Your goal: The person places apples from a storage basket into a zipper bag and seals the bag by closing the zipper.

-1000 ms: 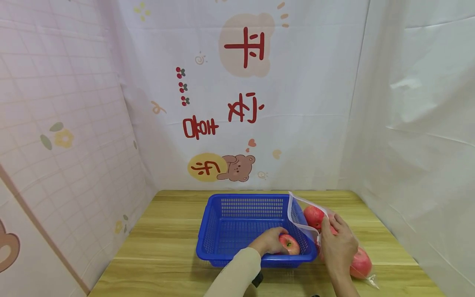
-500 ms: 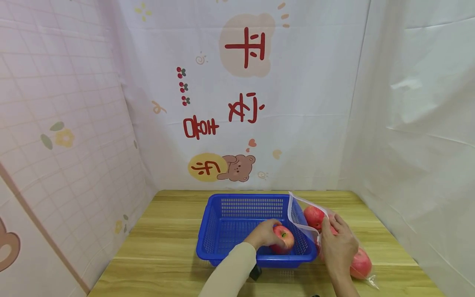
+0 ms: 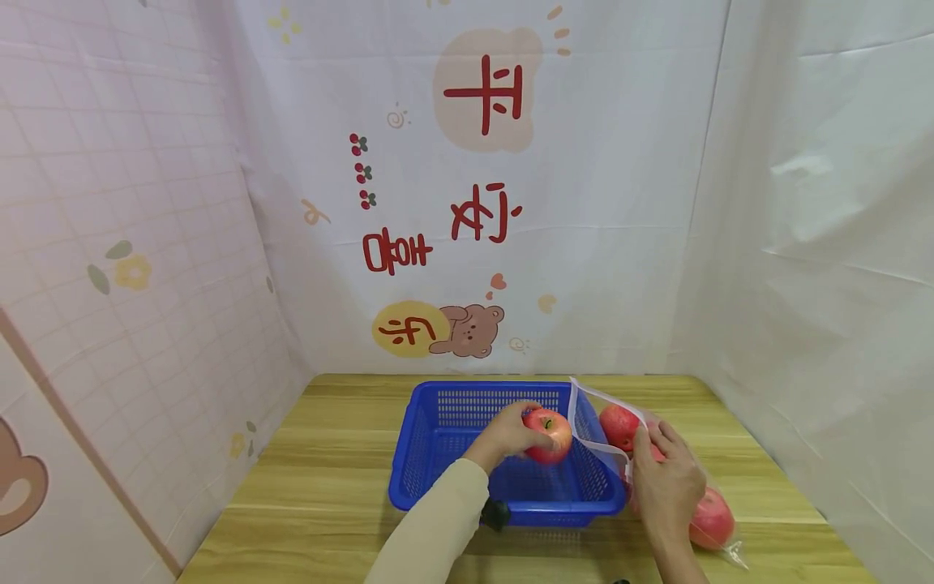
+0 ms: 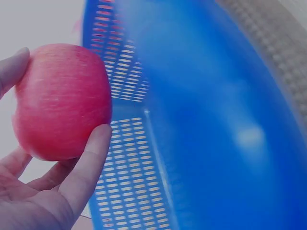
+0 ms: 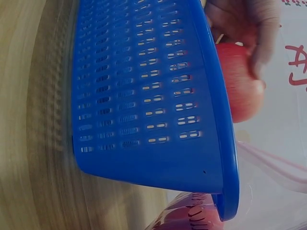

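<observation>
The left hand [image 3: 503,436] is holding a red apple [image 3: 547,435] above the blue basket [image 3: 452,478], its fingers [image 4: 88,165] curling round the fruit. The apple is looking round and glossy, red with faint pale streaks and a yellowish patch near the stem dimple. It is hanging over the basket's far right part, toward two o'clock from the basket's middle. At three o'clock of the basket, the right hand [image 3: 667,483] is gripping the mouth of a clear plastic bag [image 3: 620,442], fingers pinching its white-edged rim. More red apples [image 3: 711,519] are lying inside the bag on the wooden table [image 3: 321,487].
</observation>
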Action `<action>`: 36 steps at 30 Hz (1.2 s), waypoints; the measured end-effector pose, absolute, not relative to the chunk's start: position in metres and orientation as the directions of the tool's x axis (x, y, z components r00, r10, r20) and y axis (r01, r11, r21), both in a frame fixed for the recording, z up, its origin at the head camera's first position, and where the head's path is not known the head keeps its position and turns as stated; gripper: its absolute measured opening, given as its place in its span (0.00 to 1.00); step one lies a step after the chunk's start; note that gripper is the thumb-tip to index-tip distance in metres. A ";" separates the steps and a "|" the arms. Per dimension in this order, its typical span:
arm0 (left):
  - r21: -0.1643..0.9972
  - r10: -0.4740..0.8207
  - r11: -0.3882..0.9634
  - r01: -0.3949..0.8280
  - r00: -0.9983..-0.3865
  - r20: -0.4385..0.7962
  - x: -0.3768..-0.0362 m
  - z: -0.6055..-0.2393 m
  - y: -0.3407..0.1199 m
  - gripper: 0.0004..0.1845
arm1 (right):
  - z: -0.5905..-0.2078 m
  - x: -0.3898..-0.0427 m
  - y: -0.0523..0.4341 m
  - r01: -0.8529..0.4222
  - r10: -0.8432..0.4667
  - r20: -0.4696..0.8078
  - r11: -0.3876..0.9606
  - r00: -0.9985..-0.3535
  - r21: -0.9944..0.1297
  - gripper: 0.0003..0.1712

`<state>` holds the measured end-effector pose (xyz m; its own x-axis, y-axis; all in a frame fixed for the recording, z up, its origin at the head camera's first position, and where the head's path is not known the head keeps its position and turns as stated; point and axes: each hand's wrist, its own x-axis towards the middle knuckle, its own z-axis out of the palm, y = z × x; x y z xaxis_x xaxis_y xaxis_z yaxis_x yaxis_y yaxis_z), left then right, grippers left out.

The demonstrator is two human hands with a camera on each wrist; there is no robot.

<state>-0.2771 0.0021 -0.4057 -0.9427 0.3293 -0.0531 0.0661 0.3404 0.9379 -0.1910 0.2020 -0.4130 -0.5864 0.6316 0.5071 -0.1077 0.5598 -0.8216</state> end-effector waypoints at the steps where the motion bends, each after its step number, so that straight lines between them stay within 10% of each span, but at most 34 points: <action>1: 0.944 0.326 0.324 0.063 -0.944 -0.049 -0.277 -0.403 0.002 0.36 | -0.413 -0.191 0.202 -0.111 0.632 0.510 0.560 -0.584 -0.821 0.20; 36: 0.974 0.262 0.226 0.001 -0.963 -0.060 -0.266 -0.362 0.088 0.32 | -0.414 -0.194 0.203 -0.140 0.609 0.565 0.602 -0.556 -0.786 0.18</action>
<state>-0.2660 0.0881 -0.3623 -0.9632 0.2621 -0.0598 0.0009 0.2256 0.9742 -0.1937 0.2033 -0.4139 -0.5558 0.6094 0.5654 -0.1401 0.6017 -0.7863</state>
